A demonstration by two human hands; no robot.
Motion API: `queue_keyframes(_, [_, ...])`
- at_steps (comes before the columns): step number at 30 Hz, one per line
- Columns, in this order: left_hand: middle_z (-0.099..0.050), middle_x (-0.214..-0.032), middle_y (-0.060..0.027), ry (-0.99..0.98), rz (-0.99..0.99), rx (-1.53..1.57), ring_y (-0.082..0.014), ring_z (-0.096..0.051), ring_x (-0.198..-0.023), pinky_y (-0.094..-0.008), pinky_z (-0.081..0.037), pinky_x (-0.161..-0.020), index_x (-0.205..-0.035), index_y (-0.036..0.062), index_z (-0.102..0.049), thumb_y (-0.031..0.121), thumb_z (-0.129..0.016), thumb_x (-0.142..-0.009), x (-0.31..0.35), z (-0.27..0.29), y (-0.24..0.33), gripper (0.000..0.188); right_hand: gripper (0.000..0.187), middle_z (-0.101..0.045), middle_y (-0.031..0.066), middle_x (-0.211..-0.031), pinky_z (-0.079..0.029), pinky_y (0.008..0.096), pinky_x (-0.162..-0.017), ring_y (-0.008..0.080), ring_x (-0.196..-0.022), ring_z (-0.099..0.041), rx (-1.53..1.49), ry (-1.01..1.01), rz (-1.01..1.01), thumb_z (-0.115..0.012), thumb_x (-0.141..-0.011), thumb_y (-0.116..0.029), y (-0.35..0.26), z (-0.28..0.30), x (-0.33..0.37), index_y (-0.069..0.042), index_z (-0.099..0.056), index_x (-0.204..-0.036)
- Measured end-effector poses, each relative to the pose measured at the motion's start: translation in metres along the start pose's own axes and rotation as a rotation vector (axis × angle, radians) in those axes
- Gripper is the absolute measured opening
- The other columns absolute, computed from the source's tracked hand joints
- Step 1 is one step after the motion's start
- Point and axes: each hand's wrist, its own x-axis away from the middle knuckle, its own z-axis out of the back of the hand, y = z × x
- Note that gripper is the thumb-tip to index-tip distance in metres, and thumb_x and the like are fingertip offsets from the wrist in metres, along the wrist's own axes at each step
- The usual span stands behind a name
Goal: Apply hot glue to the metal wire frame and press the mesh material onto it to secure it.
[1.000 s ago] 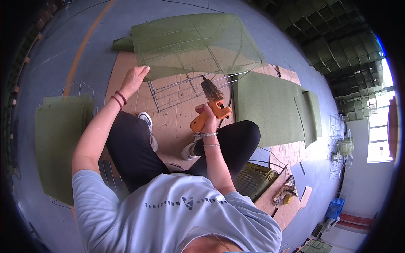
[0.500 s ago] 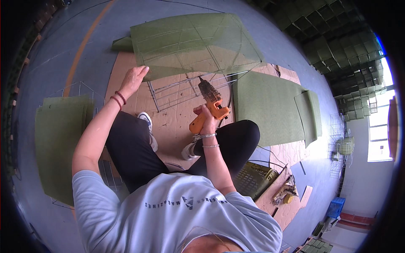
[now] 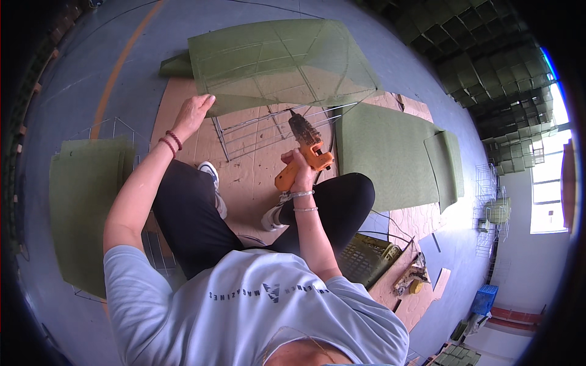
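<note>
Down on the flat brown cardboard sheet point(image 3: 244, 177) that covers the grey floor, the person sits with both legs in black trousers stretched forward. Their right hand point(image 3: 297, 171) is closed firmly around the grip of an orange and black glue gun point(image 3: 307, 146), whose dark nozzle points up toward a bare silver wire rack point(image 3: 268, 125) lying near the cardboard's far edge. Their left hand point(image 3: 194, 113) is spread with fingers pressing down on the near edge of a green mesh fabric panel stretched over a wire frame point(image 3: 281, 61), which overlaps the far edge of the cardboard. Another flat green fabric piece point(image 3: 390, 152) lies at the cardboard's right edge, and a stack of green fabric sheets point(image 3: 85, 195) rests on the floor to the left.
</note>
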Motion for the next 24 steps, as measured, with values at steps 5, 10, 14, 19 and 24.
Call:
queue_keyframes(5, [-0.05,-0.065,-0.0221,0.015,-0.005,0.026,-0.0373,-0.049,-0.064,-0.0407,-0.038,-0.06,-0.074,-0.0024,-0.049,0.035,-0.04,-0.09,-0.001,0.0,0.002,0.042,0.019,-0.061,0.0113,-0.069,-0.049,0.0322,-0.065,0.0201,-0.065,-0.059,0.01,0.056,0.015,-0.058,-0.078,-0.013,-0.005,0.0,-0.005,0.002,-0.053,-0.089])
queue_keyframes(10, [-0.05,-0.066,-0.0222,0.039,-0.036,0.033,-0.037,-0.05,-0.065,-0.0413,-0.038,-0.061,-0.074,-0.0027,-0.05,0.036,-0.04,-0.09,-0.001,0.0,0.002,0.042,0.017,-0.06,0.0114,-0.069,-0.049,0.0317,-0.064,0.0198,-0.064,-0.059,0.033,0.088,0.01,-0.058,-0.078,-0.013,-0.009,-0.001,-0.007,0.002,-0.054,-0.086])
queue_keyframes(14, [-0.052,-0.068,-0.0216,0.043,0.019,0.031,-0.0364,-0.051,-0.067,-0.041,-0.039,-0.062,-0.076,-0.0027,-0.052,0.036,-0.039,-0.09,-0.001,0.002,0.01,0.043,0.016,-0.06,0.0107,-0.069,-0.049,0.0318,-0.064,0.0195,-0.065,-0.059,0.036,0.08,0.016,-0.058,-0.078,-0.013,-0.01,0.002,-0.012,0.001,-0.054,-0.085])
queue_keyframes(19, [-0.055,-0.07,-0.0207,0.068,0.023,0.046,-0.0354,-0.053,-0.069,-0.0398,-0.041,-0.064,-0.082,-0.0012,-0.056,0.036,-0.038,-0.09,-0.004,0.003,0.01,0.042,0.016,-0.059,0.01,-0.068,-0.049,0.0326,-0.065,0.0197,-0.065,-0.059,0.014,0.076,0.014,-0.058,-0.078,-0.013,-0.009,0.006,-0.019,0.001,-0.054,-0.085])
queue_keyframes(24, [-0.054,-0.069,-0.0207,0.063,0.033,0.035,-0.035,-0.053,-0.068,-0.0399,-0.041,-0.063,-0.081,-0.0011,-0.056,0.036,-0.038,-0.09,-0.005,0.0,0.007,0.042,0.016,-0.059,0.0105,-0.069,-0.049,0.033,-0.065,0.021,-0.065,-0.059,0.014,0.068,0.023,-0.058,-0.078,-0.012,-0.009,0.008,-0.021,0.001,-0.054,-0.085])
